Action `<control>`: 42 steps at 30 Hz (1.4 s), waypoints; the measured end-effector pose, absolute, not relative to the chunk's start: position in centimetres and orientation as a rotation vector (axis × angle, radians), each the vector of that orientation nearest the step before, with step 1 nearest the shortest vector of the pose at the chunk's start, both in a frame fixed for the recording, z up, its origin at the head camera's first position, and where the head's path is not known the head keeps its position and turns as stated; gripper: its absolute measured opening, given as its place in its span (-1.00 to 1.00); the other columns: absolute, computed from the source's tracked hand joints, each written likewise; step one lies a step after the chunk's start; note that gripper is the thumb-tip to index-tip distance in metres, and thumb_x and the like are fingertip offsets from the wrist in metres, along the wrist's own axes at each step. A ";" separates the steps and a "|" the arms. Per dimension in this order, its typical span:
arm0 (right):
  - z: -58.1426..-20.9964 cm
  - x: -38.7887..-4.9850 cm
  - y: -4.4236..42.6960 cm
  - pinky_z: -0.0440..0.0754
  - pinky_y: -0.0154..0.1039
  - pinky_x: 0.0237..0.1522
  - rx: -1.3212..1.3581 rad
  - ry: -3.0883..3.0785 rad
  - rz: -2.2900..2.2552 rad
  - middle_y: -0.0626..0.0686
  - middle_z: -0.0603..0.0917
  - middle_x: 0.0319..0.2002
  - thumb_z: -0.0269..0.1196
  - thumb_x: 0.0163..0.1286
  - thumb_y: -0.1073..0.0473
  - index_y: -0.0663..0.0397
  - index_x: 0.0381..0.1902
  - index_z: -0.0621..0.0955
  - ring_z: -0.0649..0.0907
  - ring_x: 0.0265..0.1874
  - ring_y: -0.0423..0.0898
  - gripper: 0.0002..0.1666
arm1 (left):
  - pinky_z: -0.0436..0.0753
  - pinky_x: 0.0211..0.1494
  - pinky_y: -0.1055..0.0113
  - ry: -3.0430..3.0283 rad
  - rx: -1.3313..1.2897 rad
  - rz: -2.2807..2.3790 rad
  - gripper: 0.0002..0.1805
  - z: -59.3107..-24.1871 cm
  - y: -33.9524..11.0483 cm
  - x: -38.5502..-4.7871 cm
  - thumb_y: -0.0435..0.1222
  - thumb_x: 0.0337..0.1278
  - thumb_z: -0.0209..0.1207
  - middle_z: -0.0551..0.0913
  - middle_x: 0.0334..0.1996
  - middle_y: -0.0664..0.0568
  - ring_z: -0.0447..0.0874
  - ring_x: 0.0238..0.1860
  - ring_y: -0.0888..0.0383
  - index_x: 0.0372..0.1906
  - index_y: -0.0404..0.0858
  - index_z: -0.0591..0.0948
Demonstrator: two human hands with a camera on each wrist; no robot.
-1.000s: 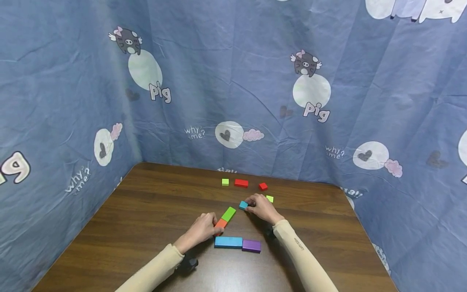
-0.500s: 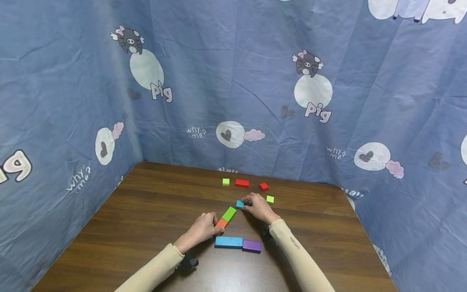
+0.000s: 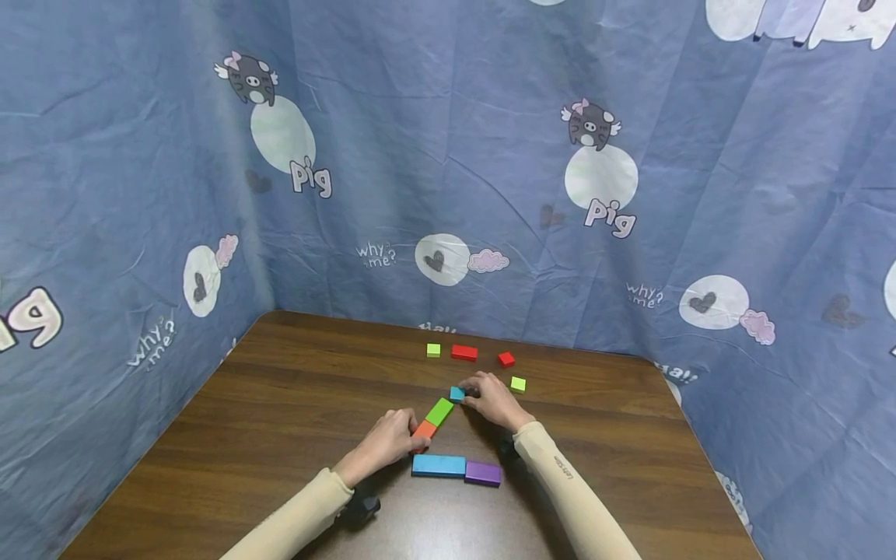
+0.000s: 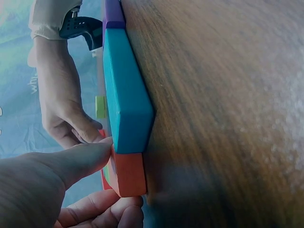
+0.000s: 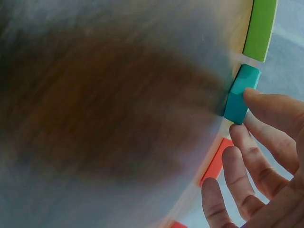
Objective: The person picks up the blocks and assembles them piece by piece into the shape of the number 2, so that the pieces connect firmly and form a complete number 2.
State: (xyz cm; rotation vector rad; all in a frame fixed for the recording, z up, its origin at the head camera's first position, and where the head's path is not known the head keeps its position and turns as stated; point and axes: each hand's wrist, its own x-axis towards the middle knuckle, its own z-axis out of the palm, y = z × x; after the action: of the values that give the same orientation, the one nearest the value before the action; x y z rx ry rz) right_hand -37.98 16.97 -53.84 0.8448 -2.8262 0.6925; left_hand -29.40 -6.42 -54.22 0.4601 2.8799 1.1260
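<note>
My left hand [image 3: 383, 442] pinches the orange block [image 3: 424, 430] between thumb and fingers; the left wrist view shows the thumb on one side of the orange block [image 4: 130, 175] and fingertips at the other. A green block [image 3: 439, 411] continues the orange one in a slanted line. With thumb and fingers, my right hand [image 3: 491, 398] holds a small blue block [image 3: 456, 394] just past the green block's far end. In the right wrist view a narrow gap separates the small blue block [image 5: 242, 94] from the green block [image 5: 261, 29].
Nearer the front lie a long blue block [image 3: 439, 465] and a purple block [image 3: 483, 473], end to end. Farther back are a red block [image 3: 464, 352], a small red block [image 3: 506, 359] and two yellow-green blocks [image 3: 434, 350] [image 3: 518, 384]. A patterned cloth hangs behind the table.
My right hand has moved left with the small blue block, closer to the green block's far end. The left hand has stayed on the orange block.
</note>
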 end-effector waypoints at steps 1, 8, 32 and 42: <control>-53.9 -37.9 16.9 0.55 -0.10 -0.04 0.848 -2.828 0.694 0.01 0.67 -0.14 0.35 0.23 0.16 0.08 -0.04 0.68 0.61 -0.15 -0.05 -0.67 | 0.34 -0.65 0.44 2.879 0.459 1.126 -0.70 -54.3 -6.4 -29.4 -0.23 -0.07 0.40 0.51 -0.57 0.04 0.38 -0.66 0.27 -0.41 -0.34 0.54; -53.9 -37.7 16.6 0.54 -0.07 -0.02 0.856 -2.827 0.731 0.03 0.66 -0.13 0.35 0.24 0.18 0.10 -0.02 0.67 0.59 -0.14 -0.03 -0.67 | 0.35 -0.64 0.42 2.887 0.475 1.130 -0.69 -54.5 -6.5 -29.5 -0.22 -0.09 0.41 0.51 -0.57 0.06 0.38 -0.64 0.26 -0.43 -0.33 0.54; -54.1 -37.7 16.5 0.53 -0.10 -0.01 0.861 -2.858 0.760 0.01 0.64 -0.10 0.31 0.28 0.18 0.08 0.01 0.66 0.57 -0.12 -0.07 -0.67 | 0.33 -0.63 0.43 2.901 0.485 1.112 -0.69 -54.5 -6.5 -29.6 -0.22 -0.08 0.42 0.50 -0.58 0.07 0.37 -0.63 0.26 -0.45 -0.32 0.53; -53.9 -37.6 16.8 0.51 -0.09 0.03 0.822 -2.870 0.797 0.00 0.63 -0.05 0.36 0.22 0.11 0.05 0.07 0.61 0.57 -0.06 -0.04 -0.55 | 0.33 -0.62 0.44 2.909 0.487 1.116 -0.69 -54.4 -6.4 -29.6 -0.23 -0.10 0.43 0.51 -0.57 0.06 0.37 -0.62 0.26 -0.44 -0.33 0.54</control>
State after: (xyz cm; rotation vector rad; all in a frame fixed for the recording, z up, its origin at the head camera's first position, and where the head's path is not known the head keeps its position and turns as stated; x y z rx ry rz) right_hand -37.61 16.79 -53.91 0.8218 -2.8699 0.7969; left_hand -29.55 -6.45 -54.41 0.4866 2.9091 1.1158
